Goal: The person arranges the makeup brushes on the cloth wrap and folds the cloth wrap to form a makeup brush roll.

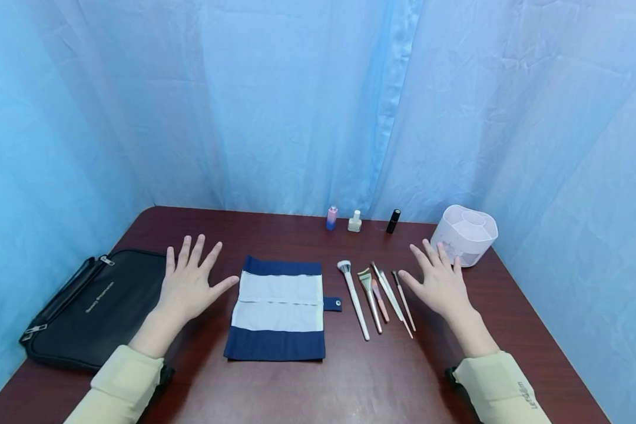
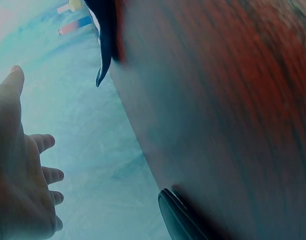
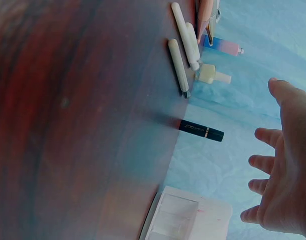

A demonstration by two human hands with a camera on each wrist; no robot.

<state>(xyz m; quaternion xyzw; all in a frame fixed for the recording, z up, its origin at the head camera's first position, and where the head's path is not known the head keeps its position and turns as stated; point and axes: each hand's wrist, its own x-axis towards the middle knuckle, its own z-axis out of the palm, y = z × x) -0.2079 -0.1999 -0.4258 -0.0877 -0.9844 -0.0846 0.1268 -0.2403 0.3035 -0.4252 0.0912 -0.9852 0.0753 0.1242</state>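
Observation:
My left hand point(image 1: 188, 287) is held with fingers spread between a black zip bag point(image 1: 103, 306) and an unrolled navy and pale grey fabric brush roll point(image 1: 277, 318). Nothing is in it. To the right of the roll, several makeup brushes point(image 1: 356, 299) lie side by side, mostly pointing away from me. My right hand point(image 1: 439, 284), also spread and holding nothing, is just right of the brushes and in front of a white translucent organizer point(image 1: 465, 238). Both wrist views show the palms and fingers apart from any object.
Along the back edge stand a pink and blue bottle point(image 1: 331, 218), a pale nail polish bottle point(image 1: 354, 222) and a black tube point(image 1: 393, 221). A snap strap point(image 1: 333, 304) sticks out from the roll toward the brushes. Blue curtains point(image 1: 297, 106) enclose the dark wooden table point(image 1: 381, 383).

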